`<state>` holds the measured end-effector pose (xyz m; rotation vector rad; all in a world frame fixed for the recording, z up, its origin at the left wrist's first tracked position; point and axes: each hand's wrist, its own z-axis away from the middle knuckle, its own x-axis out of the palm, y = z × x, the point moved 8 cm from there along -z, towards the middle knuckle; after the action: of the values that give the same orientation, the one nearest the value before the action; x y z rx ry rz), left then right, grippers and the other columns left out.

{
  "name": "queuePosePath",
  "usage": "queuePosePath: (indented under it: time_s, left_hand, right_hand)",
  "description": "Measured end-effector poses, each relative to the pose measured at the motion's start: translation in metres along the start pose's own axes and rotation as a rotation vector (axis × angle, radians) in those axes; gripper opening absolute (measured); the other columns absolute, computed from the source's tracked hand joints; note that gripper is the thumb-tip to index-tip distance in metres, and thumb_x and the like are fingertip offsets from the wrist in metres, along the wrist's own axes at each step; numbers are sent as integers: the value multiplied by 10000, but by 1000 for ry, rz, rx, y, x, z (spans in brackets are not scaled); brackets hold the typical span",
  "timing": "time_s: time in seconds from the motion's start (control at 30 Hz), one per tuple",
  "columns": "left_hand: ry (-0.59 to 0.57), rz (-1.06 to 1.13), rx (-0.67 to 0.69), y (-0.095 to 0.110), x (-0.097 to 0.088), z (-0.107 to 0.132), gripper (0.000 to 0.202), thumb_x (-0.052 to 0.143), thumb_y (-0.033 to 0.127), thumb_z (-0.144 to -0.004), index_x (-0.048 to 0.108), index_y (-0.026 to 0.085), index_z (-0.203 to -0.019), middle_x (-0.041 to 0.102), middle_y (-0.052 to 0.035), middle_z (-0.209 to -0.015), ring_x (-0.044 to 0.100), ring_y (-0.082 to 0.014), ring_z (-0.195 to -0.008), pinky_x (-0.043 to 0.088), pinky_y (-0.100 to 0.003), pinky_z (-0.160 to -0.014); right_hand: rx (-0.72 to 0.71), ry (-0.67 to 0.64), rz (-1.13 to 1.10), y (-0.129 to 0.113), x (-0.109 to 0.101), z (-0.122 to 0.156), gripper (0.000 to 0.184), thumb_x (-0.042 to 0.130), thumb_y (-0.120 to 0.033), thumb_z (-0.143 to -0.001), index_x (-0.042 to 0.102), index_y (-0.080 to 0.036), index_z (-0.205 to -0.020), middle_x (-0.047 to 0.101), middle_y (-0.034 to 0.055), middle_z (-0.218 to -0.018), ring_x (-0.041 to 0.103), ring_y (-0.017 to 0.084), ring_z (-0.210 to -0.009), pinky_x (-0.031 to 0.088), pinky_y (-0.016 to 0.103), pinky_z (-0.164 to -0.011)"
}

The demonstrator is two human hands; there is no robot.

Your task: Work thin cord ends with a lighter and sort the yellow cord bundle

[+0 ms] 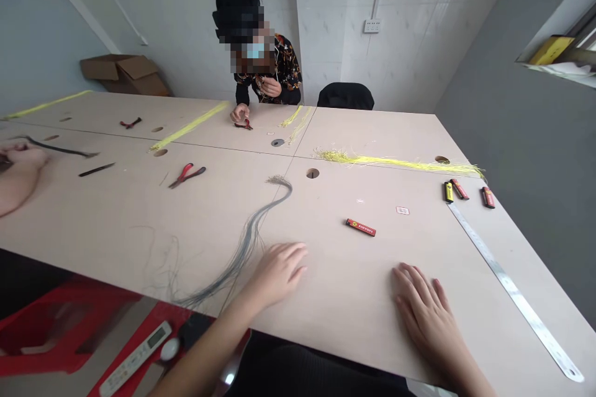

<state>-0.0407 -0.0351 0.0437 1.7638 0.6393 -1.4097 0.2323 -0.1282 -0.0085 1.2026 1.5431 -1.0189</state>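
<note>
My left hand [278, 271] lies flat on the light wooden table [326, 298] with its fingers stretched out, right beside a long bundle of grey wires [251, 239] that curves from the table's near edge up toward the middle. My right hand [421, 304] rests palm down further right, fingers apart, holding nothing. A red lighter [360, 227] lies a little beyond and between the two hands.
A long steel ruler [510, 285] runs along the right side, with three lighters [459, 189] near its far end. Yellow wire bundles [400, 162] and red-handled pliers [186, 175] lie further back. A person [263, 68] sits opposite; another person's hand [18, 164] shows at left.
</note>
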Motion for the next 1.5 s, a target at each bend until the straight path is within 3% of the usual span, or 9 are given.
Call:
queuePosePath:
  time_s: [0.1,0.23,0.43,0.67,0.87,1.03,1.2,1.33,1.5]
  left_hand:
    - [2,-43,30,20,16,-2,346,481,237,-895,609,162,-1207,624,-107,-1292,597,-235,-1170,478,-417,-1011]
    - [-76,-132,47,30,29,-9,368,460,241,-906,625,95,-1201,618,-170,-1278,593,-257,-1191,499,-409,-987]
    - [-235,-190,35,32,29,-22,340,478,276,-905,677,111,-1126,661,-177,-1202,651,-259,-1083,544,-388,-864]
    - [-237,-130,31,31,27,-29,313,466,288,-902,726,120,-951,700,-182,-1081,680,-277,-921,541,-408,-750]
    - [-157,217,-74,-18,-2,-31,239,508,318,-885,718,244,-973,733,-26,-964,674,-184,-877,514,-314,-803]
    - [60,52,-396,-90,-41,-46,225,530,290,-853,668,214,-1013,693,-52,-1094,625,-236,-1028,491,-364,-860]
    - [25,-68,-517,-128,-35,-68,304,565,348,-841,607,188,-1095,615,-99,-1220,595,-260,-1084,482,-349,-822]
    - [23,-220,-476,-134,-25,-74,251,401,299,-926,600,175,-1017,645,-113,-1099,606,-260,-1018,450,-350,-769]
    - [19,-239,-450,-152,-28,-64,207,398,288,-910,589,210,-887,682,-75,-980,622,-224,-909,414,-315,-695]
  right_hand:
    - [-13,25,18,0,-2,-1,467,324,-339,-971,370,-237,-1424,495,95,-1423,444,258,-1321,326,523,-1075]
    - [-7,62,15,-1,-2,-1,472,315,-333,-968,370,-237,-1427,502,92,-1416,448,252,-1315,311,516,-1082]
    - [-8,57,11,0,0,-2,489,312,-345,-960,370,-248,-1435,496,84,-1422,441,255,-1317,290,515,-1093]
    - [16,34,-16,3,3,-1,494,327,-371,-951,368,-271,-1433,476,72,-1438,437,266,-1315,292,514,-1085]
    - [40,14,-33,1,-3,-4,468,322,-369,-958,376,-268,-1412,473,75,-1435,429,268,-1312,272,518,-1089]
    - [32,26,-37,1,-3,-4,469,321,-377,-955,385,-263,-1406,479,74,-1428,428,268,-1311,253,511,-1106]
    - [38,37,-40,6,4,-1,484,330,-394,-945,412,-276,-1407,478,71,-1429,432,270,-1310,260,513,-1110]
    - [35,15,-48,7,3,-2,486,350,-392,-939,429,-277,-1404,483,73,-1428,443,275,-1304,298,514,-1091]
    - [19,5,-46,4,-2,-5,478,350,-383,-942,440,-270,-1398,494,74,-1420,447,276,-1301,317,517,-1075]
